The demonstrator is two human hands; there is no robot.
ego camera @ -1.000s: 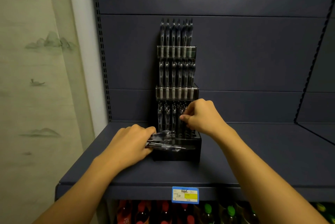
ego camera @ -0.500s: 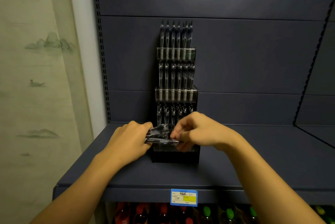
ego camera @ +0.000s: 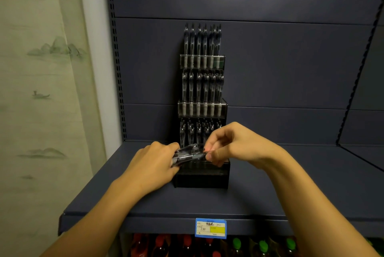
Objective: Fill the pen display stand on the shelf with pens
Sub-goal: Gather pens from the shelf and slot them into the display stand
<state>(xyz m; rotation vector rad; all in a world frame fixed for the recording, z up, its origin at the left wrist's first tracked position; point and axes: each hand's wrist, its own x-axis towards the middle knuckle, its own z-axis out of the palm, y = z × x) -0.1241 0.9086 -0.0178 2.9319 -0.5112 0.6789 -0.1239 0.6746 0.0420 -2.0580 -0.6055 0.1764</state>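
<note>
Hands [ego camera: 154, 161] [ego camera: 234, 144] hold pens [ego camera: 187, 154] (a small bundle) before stand [ego camera: 202, 177].

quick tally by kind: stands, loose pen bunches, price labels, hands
black tiered plastic pen display stand: 1
loose bunch of clear plastic pens: 1
blue and yellow paper price label: 1
bare hands: 2, left hand and right hand
total: 5

Both hands [ego camera: 154, 163] seemingly curled, fingertips together
</note>
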